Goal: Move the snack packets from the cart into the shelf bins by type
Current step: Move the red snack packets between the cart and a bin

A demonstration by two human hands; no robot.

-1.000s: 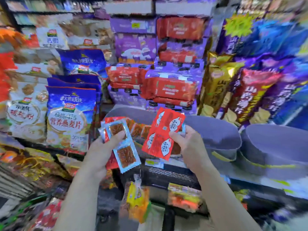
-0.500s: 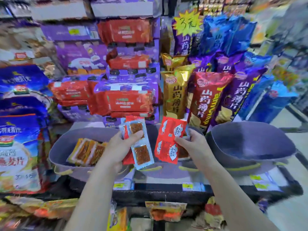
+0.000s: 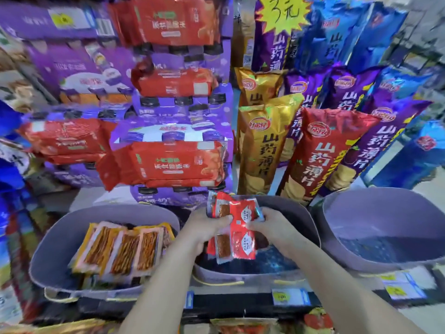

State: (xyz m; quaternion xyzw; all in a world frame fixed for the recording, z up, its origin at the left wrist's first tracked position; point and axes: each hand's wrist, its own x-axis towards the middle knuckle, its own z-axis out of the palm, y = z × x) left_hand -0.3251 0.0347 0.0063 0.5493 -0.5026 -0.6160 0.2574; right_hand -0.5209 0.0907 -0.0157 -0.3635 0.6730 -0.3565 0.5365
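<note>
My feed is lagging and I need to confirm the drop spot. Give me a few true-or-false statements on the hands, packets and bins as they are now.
1. The left hand and right hand both hold snack packets. True.
2. The left bin holds orange-edged packets. True.
3. The held snack packets hang over the left bin. False: they are over the middle bin.
4. The yellow star sign reads 5元. False: it reads 3元.

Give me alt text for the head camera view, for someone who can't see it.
The left hand and right hand hold a bunch of small red snack packets above the middle grey bin. The left bin holds yellow-edged packets; tall chip bags stand behind.
</note>
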